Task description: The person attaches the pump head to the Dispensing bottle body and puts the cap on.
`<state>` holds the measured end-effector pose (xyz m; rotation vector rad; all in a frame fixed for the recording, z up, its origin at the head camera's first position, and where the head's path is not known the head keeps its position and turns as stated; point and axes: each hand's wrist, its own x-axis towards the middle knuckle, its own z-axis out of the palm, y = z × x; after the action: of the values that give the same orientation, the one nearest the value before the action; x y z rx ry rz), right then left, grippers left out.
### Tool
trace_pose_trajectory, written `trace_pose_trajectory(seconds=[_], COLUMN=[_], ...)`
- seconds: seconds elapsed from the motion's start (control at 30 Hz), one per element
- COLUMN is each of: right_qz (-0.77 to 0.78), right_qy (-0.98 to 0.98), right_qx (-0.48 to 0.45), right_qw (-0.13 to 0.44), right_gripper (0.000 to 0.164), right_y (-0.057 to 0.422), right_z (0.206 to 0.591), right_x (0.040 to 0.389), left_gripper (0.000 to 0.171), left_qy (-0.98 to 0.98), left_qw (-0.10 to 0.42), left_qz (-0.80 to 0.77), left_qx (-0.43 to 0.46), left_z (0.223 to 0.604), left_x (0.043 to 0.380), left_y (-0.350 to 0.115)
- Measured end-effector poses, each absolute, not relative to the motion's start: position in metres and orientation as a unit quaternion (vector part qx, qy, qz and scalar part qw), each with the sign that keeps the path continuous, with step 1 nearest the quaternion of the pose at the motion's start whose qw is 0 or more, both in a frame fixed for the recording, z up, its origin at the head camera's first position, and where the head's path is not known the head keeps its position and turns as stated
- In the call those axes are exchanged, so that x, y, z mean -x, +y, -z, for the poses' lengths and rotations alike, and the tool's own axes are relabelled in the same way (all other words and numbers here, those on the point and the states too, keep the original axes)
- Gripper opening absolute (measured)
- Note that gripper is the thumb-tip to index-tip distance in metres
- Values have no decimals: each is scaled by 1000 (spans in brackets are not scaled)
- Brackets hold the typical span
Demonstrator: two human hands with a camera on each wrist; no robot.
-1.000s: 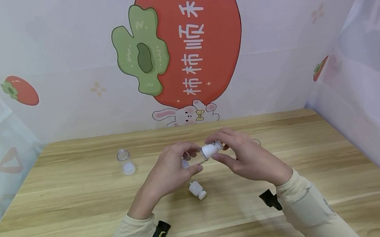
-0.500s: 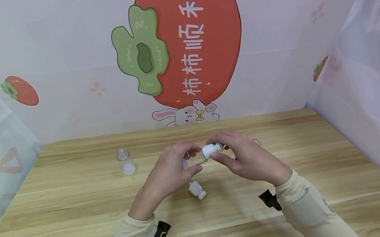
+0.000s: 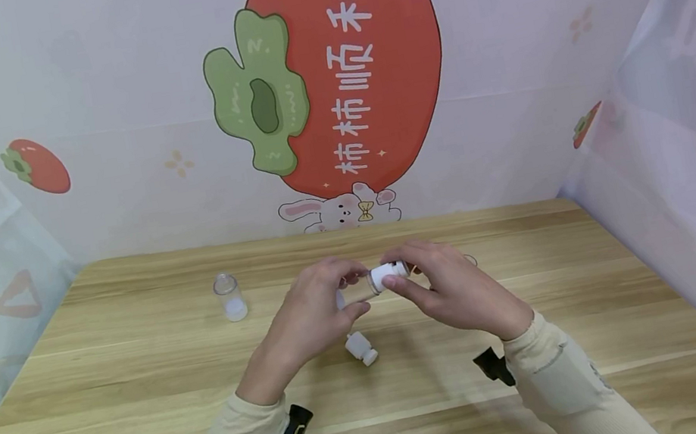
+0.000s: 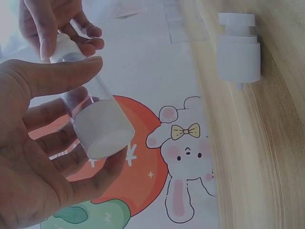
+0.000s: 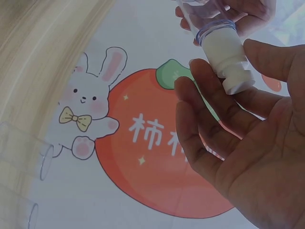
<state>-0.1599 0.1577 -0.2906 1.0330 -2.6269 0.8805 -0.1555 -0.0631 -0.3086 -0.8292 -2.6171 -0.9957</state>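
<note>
My left hand (image 3: 310, 304) holds a small clear bottle (image 4: 105, 126) with a white base, tilted sideways above the table. At the bottle's mouth sits a white pump head (image 5: 226, 52), pinched between the thumb and fingers of my right hand (image 3: 454, 295). Whether its thread is fully seated cannot be made out. Below the hands, a second white pump head (image 3: 361, 348) lies on its side on the table; the left wrist view shows it with its short stem. Another clear bottle (image 3: 230, 298) with a white base stands upright, uncapped, to the left.
Two clear cylindrical pieces, an upper one (image 5: 28, 148) and a lower one (image 5: 19, 214), lie at the left of the right wrist view. The wooden table (image 3: 144, 404) ends at a printed backdrop (image 3: 130, 192), with cloth walls at both sides.
My right thumb and fingers have shifted slightly on the pump head, which has turned a little at the bottle's mouth. The left hand keeps the bottle almost still.
</note>
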Motion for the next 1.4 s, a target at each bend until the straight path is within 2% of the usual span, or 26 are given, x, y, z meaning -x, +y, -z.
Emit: trace_pose_trajectory(seconds=[0.4, 0.7, 1.4], right_qz=[-294, -298, -315], right_qy=[-894, -894, -862], right_qx=[-328, -323, -381], right_qw=[84, 89, 113], right_gripper=[13, 26, 36], right_y=[157, 159, 161], right_z=[290, 289, 287], right_x=[160, 160, 159], left_gripper=[36, 36, 36], left_qy=[-890, -888, -877], left_qw=[114, 108, 49], left_qz=[339, 348, 398], left_qx=[284, 280, 266], left_z=[309, 308, 307], left_x=[155, 155, 158], left_y=[-63, -63, -66])
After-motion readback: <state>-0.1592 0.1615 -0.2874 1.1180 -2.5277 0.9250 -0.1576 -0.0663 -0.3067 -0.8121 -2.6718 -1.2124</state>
